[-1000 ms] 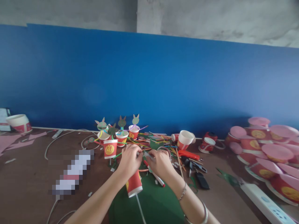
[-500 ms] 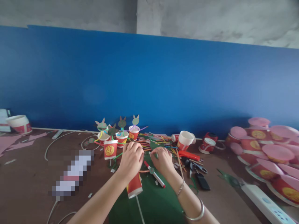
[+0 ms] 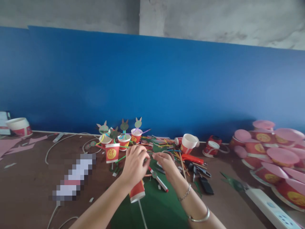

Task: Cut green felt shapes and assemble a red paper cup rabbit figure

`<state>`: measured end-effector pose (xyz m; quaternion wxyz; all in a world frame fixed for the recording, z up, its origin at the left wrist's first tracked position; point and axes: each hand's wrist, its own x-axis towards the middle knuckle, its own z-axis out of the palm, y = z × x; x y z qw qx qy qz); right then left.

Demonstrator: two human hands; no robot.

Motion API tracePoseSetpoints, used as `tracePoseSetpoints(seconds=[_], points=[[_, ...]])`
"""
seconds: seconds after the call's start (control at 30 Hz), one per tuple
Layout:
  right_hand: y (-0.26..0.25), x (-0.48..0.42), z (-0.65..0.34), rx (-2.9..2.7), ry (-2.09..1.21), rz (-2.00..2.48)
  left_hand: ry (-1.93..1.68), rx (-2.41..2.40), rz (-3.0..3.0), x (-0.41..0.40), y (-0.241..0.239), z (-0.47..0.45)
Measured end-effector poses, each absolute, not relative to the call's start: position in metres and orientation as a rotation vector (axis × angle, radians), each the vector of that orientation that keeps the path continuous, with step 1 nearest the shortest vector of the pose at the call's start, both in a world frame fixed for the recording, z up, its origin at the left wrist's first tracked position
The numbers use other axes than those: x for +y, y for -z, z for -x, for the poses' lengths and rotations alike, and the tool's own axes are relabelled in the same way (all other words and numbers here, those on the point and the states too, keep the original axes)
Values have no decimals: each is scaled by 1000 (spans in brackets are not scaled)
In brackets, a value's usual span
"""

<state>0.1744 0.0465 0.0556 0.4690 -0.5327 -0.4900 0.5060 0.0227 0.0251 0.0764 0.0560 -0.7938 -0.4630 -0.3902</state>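
My left hand (image 3: 136, 163) is above the green sheet, fingers curled and fingertips pinched. Close to its right, my right hand (image 3: 165, 163) has thumb and forefinger pressed together, pointing at the left fingertips. Whatever small piece lies between the fingers is too small to make out. Under my left hand a red paper cup (image 3: 137, 191) is tilted, its white rim towards me; I cannot tell if the hand touches it. A white marker with red ends (image 3: 162, 184) rests between my wrists, with a small green disc (image 3: 154, 174) by it.
Paper cups with animal-head cutouts (image 3: 111, 153) stand behind my left hand. Coloured sticks (image 3: 154, 140) are heaped at the back. A white cup (image 3: 189, 143), an orange-red tool (image 3: 194, 158) and a black object (image 3: 206, 185) are right. Pink-topped cups (image 3: 283, 156) and a power strip (image 3: 269, 203) are farther right.
My right hand has turned and its fingertips have come nearer to my left hand. My left hand has shifted slightly right. The other things stay in place.
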Motion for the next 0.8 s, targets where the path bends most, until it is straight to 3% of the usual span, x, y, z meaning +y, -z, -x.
tracePoseSetpoints(seconds=[0.3,0.5,0.57,0.63,0.8], points=[[-68,42,-171,-1478,-1013,1206,1664,-2025,2709,45,-71,-12],[-66,39,-170,-928,-1784,940,2026,-2078,2962,37,-78,-13],[-65,39,-171,-908,-1871,903,2015,-2008,3001,37,-80,-11],[-65,40,-172,-1079,-1749,1000,1867,-1980,3005,40,-80,-8],[-64,42,-172,-1566,-970,1265,1370,-1920,2851,47,-74,-2]])
